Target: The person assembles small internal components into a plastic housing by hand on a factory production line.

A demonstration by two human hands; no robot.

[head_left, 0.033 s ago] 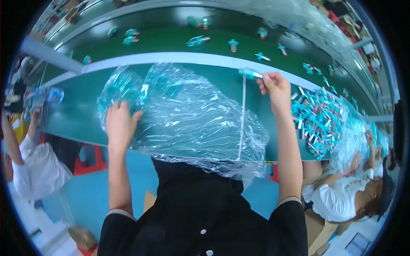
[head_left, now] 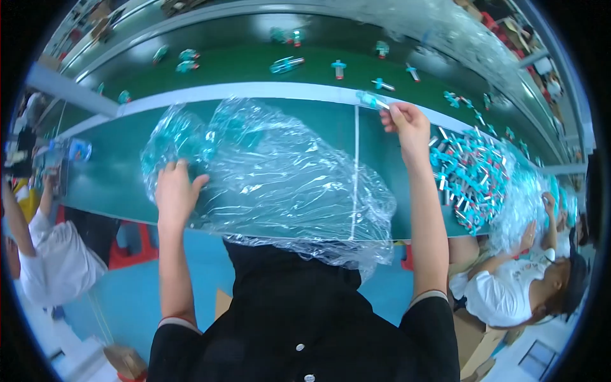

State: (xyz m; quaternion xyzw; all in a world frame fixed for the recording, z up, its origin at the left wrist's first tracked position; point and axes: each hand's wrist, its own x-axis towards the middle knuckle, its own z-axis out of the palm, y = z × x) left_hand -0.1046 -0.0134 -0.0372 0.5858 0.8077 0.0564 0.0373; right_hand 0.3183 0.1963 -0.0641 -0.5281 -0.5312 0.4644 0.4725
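Observation:
My left hand [head_left: 175, 194] lies on a large clear plastic bag [head_left: 280, 184], with its fingers flat on the film and the thumb held apart. Some teal pieces [head_left: 172, 137] show through the bag's far left part. My right hand [head_left: 409, 130] pinches a small teal and silver part [head_left: 372, 100] between thumb and fingertips, over the far edge of the green table. Its teal end points left and away from me. To the right of that forearm lies a heap of similar teal, silver and red parts [head_left: 471, 181].
Beyond a pale rail [head_left: 273, 90], a dark green conveyor belt [head_left: 235, 70] carries scattered teal parts. More clear plastic [head_left: 515, 210] lies right of the heap, by a co-worker in white [head_left: 509, 286]. Another person in white [head_left: 57, 254] sits at left, near a red stool [head_left: 133, 245].
The whole view has shifted slightly, so most things appear a little further left. The part in my right hand is tilted more, its teal end raised. My left hand stays on the bag.

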